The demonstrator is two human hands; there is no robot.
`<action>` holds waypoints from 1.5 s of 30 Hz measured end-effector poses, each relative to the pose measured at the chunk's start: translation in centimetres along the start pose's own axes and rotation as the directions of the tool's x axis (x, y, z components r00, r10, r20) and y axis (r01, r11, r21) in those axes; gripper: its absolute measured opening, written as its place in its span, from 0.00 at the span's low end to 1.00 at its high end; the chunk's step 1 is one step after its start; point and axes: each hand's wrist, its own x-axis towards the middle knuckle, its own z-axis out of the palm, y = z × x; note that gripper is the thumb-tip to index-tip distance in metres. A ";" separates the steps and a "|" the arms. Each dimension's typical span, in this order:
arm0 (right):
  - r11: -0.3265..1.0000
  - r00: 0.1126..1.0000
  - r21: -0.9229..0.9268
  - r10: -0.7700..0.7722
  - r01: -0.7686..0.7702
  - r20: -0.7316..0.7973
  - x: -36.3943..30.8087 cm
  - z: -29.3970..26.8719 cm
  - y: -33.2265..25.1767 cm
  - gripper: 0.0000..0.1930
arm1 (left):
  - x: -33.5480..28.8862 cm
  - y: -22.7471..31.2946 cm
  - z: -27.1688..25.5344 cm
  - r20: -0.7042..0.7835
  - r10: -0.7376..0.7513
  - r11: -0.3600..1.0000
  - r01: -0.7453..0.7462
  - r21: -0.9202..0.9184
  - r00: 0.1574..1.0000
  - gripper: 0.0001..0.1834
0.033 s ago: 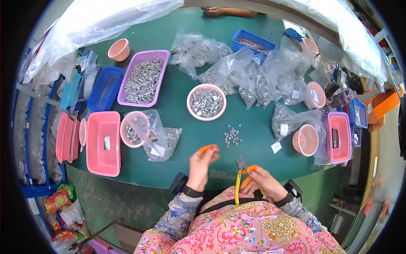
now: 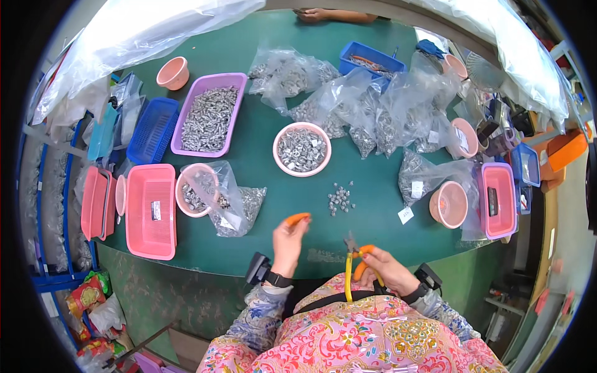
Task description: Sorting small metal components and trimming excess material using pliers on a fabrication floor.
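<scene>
Over the near edge of the green table, my left hand (image 2: 287, 244) is raised with an orange cover on its index finger. Its thumb and fingers are pinched together; whatever they hold is too small to make out. My right hand (image 2: 390, 271) grips a pair of cutting pliers (image 2: 349, 264) with yellow handles, jaws pointing away from me. Orange covers also show on fingers of that hand. Beyond both hands lies a loose pile of small grey metal pieces (image 2: 340, 199). A round pink bowl (image 2: 279, 163) of silvery metal parts stands behind the pile.
At left are a purple basket (image 2: 176, 144) of metal parts, a blue basket (image 2: 132, 152) and a pink basket (image 2: 151, 244). Clear bags of parts (image 2: 398, 115) crowd the far right. A pink cup (image 2: 449, 219) stands at right. Another person's hand (image 2: 312, 15) rests at the far edge.
My left hand has shifted slightly to the left, its fingers still pinched. The right hand keeps the pliers in nearly the same place.
</scene>
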 end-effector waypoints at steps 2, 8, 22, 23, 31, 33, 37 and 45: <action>0.997 0.999 -0.082 -0.005 0.001 -0.049 1.0 -0.6 1.8 0.17 | 1.0 -2.5 -2.2 0.008 0.254 0.839 -0.224 0.496 0.967 0.09; 0.894 0.971 -0.439 -0.028 -0.082 -0.238 1.3 0.1 2.1 0.15 | 1.4 -2.4 -2.3 0.034 0.647 0.366 -0.349 0.863 0.762 0.13; 0.869 0.928 -0.449 -0.321 0.209 -0.189 3.3 -4.7 5.8 0.32 | -4.7 -1.2 8.5 0.590 -0.552 0.707 0.706 -0.044 0.589 0.12; 0.902 0.958 -0.392 -0.252 0.181 -0.137 3.3 -4.9 6.0 0.37 | -4.9 -1.4 9.0 0.587 -0.554 0.707 0.706 -0.044 0.591 0.12; 0.999 0.973 -0.021 0.044 -0.050 -0.225 0.2 -7.3 3.9 0.26 | -1.0 -1.7 7.6 0.219 -0.111 0.852 -0.020 0.524 0.969 0.11; 0.999 0.966 0.004 0.034 -0.034 -0.256 -0.3 -7.5 3.8 0.25 | 1.4 -3.9 6.7 0.134 0.240 0.771 -0.273 0.576 0.961 0.08; 0.999 0.959 -0.012 0.027 -0.031 -0.283 -1.4 -8.0 3.5 0.25 | 4.3 -5.8 6.9 0.214 0.404 0.649 -0.444 0.618 0.889 0.09; 1.000 0.951 -0.012 0.016 -0.021 -0.309 -2.1 -8.7 4.1 0.26 | 3.4 -6.6 5.7 0.274 0.435 0.503 -0.484 0.716 0.858 0.07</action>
